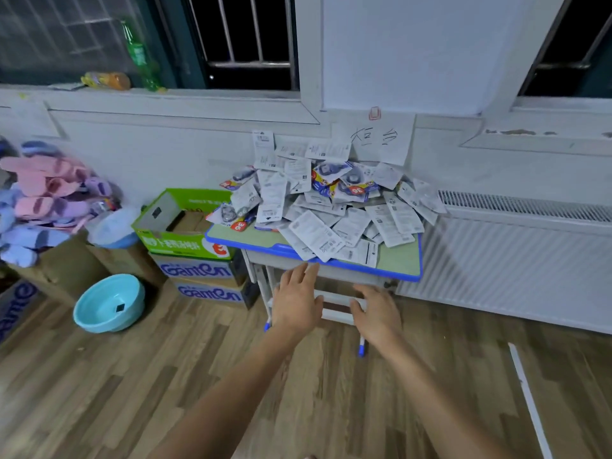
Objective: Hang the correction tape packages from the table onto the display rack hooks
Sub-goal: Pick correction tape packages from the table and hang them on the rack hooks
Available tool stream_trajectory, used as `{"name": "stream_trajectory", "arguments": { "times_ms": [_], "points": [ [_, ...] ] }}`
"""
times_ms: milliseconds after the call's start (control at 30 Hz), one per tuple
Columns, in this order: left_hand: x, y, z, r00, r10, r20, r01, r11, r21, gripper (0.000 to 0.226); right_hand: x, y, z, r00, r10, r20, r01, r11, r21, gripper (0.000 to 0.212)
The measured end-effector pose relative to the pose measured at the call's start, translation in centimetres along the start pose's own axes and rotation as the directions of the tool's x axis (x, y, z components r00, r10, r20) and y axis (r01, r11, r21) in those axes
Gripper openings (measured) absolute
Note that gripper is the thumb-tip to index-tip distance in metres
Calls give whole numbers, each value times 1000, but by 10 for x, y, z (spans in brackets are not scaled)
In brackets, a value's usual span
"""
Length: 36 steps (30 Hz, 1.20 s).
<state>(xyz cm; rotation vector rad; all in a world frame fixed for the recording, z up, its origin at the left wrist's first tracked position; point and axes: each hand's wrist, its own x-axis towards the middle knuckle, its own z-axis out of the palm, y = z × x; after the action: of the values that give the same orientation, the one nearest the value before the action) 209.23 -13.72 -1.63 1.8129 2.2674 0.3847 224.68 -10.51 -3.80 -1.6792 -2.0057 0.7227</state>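
- Wooden flooring (165, 376) is lying nearest you, under both arms.
- Your left hand (296, 301) and right hand (377, 314) are reaching forward, fingers spread, holding nothing.
- Beyond them, correction tape packages (331, 207) are heaping loosely on the counter (402, 260), some overhanging its near edge; a careless grab is risking a slide onto the floor.
- No display rack is showing.

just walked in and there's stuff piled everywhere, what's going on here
A person is reaching both hands, the left hand and the right hand, toward a small blue-edged table. It is heaped with correction tape packages, most lying face down. Both hands are open and hold nothing, just short of the table's near edge. No display rack is in view.
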Motion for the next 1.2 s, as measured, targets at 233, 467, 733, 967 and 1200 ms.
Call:
{"name": "stream_trajectory", "arguments": {
  "times_ms": [233,467,733,967,1200],
  "points": [
    [79,-38,16,991,-23,131,18,999,37,68,78,13,33,980,186,74,-182,982,-57,41],
    [152,-47,44,987,21,162,-45,988,147,76,155,26,50,969,234,81,-229,971,-61,58],
    [221,-46,70,960,86,268,-177,925,337,106,202,36,75,936,294,193,-240,935,-259,93],
    [252,-60,71,929,161,333,-290,877,382,100,211,40,70,926,350,139,-320,926,-198,83],
    [278,-76,62,890,368,267,-430,874,228,58,221,24,28,950,310,43,-300,940,-161,45]
  ]
}}
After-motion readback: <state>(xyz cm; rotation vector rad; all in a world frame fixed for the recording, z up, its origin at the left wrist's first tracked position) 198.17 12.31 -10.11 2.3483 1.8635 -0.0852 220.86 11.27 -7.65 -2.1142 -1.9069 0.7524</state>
